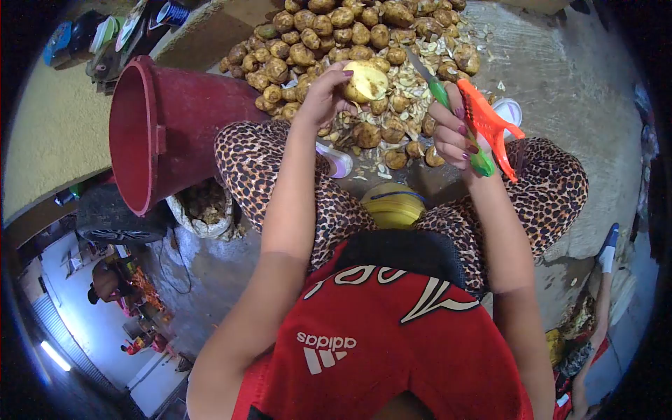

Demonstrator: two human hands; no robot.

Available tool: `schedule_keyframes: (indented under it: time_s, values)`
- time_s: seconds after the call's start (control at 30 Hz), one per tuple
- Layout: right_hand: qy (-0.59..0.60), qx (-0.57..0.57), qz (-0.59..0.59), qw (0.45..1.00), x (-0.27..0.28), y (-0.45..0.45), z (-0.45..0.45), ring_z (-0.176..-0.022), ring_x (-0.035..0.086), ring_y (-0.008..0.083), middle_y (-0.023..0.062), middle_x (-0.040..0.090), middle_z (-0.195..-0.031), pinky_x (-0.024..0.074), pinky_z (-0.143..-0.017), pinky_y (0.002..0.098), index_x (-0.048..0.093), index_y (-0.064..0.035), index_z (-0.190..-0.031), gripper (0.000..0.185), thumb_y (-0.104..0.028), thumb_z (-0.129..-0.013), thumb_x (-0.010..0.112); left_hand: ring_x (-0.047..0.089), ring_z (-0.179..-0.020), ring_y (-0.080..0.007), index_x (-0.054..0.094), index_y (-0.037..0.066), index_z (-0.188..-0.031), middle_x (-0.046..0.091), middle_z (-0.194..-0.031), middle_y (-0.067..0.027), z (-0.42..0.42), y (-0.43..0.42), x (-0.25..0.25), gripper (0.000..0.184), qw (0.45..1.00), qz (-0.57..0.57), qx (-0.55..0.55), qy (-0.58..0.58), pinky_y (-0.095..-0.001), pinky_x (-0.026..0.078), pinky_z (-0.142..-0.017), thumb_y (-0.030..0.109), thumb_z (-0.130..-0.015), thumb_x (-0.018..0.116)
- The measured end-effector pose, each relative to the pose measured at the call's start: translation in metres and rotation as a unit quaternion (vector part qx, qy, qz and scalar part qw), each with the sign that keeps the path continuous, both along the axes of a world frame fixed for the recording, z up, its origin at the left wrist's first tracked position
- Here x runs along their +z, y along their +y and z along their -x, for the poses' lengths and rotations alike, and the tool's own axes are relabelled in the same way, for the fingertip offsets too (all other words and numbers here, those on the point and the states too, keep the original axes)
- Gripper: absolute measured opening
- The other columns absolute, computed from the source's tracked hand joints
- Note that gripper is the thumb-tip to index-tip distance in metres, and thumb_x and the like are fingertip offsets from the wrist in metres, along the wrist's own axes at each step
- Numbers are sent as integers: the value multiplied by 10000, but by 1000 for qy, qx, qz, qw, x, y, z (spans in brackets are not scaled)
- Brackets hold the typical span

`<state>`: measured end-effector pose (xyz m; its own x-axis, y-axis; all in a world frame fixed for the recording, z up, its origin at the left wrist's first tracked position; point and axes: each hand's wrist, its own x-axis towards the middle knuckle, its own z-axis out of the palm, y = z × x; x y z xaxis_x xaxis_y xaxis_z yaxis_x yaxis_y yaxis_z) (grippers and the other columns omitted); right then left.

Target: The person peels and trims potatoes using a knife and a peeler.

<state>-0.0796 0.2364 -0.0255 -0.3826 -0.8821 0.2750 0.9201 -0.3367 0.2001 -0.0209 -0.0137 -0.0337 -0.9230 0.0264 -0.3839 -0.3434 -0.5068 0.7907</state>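
Note:
My left hand point(324, 96) is closed around a peeled, pale yellow potato point(366, 82), with a little brown left on it. In my right hand point(450, 134) are two tools: a knife point(423, 70) with a green handle, its blade pointing up and to the left, and an orange peeler point(490, 119) lying against the outer side of the hand. The two hands are apart, and the blade does not touch the potato. Beyond them lies a large heap of brown-skinned potatoes point(322, 26), with thin peelings point(413, 98) scattered over and beside it.
A big red bucket point(203, 98) lies tipped on its side at the left. Between my legs is a yellow container point(394, 210). A white sack point(203, 220) and a tyre point(119, 217) are at the lower left. Other people are at the far left and right edges.

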Motion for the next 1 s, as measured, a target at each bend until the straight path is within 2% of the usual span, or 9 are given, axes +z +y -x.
schedule_keyframes:
  time_s: [0.2,0.3,0.5,0.6,0.9,1.0]
  values:
    - [9,5,-5,1000,-3,-3,1,-408,389,135,72,346,-650,323,-324,258,362,-15,-777,287,-260,-926,347,592,-760,-145,404,25,-1207,552,-989,-82,-1,2,-3,452,995,94,17,-31,-265,521,-442,210,-812,524]
    - [11,-2,-20,1000,-2,-2,2,-389,361,119,67,344,-647,300,-308,243,363,-26,-766,291,-269,-925,345,577,-748,-140,410,26,-1205,547,-982,-78,0,6,-2,439,996,82,22,-33,-284,535,-463,188,-815,530]
    - [26,-10,-68,997,1,-1,2,-362,308,81,39,331,-626,258,-289,213,358,-70,-741,295,-305,-921,353,613,-783,-188,422,43,-1202,563,-996,-96,3,7,-6,384,996,59,31,-54,-339,571,-549,125,-839,516]
    - [38,-16,-94,995,4,1,3,-357,303,76,26,324,-613,250,-285,208,358,-88,-732,295,-318,-916,362,625,-777,-206,437,43,-1191,570,-1000,-109,5,7,-10,371,990,106,40,-86,-343,574,-566,106,-836,524]
    - [45,-15,-118,992,0,0,5,-334,285,75,24,333,-585,245,-267,209,369,-111,-719,286,-329,-903,373,622,-722,-188,473,39,-1157,587,-949,-104,6,7,-29,369,966,219,83,-106,-321,567,-535,117,-809,568]
    - [47,-11,-118,992,-3,-1,7,-333,290,79,27,337,-583,247,-264,212,379,-111,-715,292,-334,-904,367,619,-716,-182,489,34,-1137,587,-944,-97,6,7,-34,348,965,225,90,-103,-311,560,-521,113,-807,566]
